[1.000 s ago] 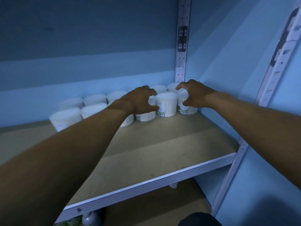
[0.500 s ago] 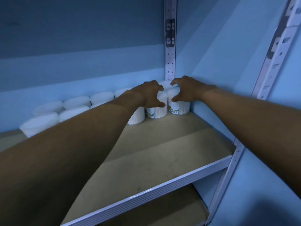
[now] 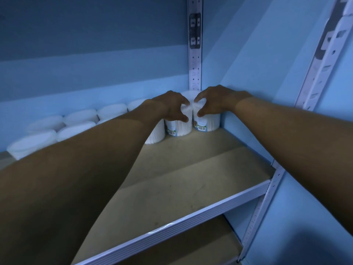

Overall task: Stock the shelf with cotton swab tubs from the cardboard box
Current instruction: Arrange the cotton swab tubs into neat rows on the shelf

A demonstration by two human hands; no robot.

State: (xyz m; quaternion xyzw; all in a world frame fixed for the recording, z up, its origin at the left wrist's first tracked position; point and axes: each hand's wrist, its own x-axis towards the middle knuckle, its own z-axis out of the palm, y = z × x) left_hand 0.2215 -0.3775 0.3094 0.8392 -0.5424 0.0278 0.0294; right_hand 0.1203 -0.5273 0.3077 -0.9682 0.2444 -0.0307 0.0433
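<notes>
Both my hands clamped on tubs in the shelf's back right corner.

My left hand (image 3: 172,108) curls round one cotton swab tub (image 3: 179,125); my right hand (image 3: 214,104) grips its neighbour (image 3: 207,122), touching it, by the side wall. More tubs (image 3: 80,121) line the shelf (image 3: 181,180) leftward.

White cotton swab tubs stand upright in two rows along the back of the shelf (image 3: 191,169), a tan board with a white metal front edge. The rightmost front tub (image 3: 207,122) sits in the right rear corner, just beside the side wall, with a barcode label low on its side. The tub next to it (image 3: 178,127) touches it and also shows a barcode. More round-lidded tubs (image 3: 80,116) run leftward, blurred. The cardboard box is out of view.
</notes>
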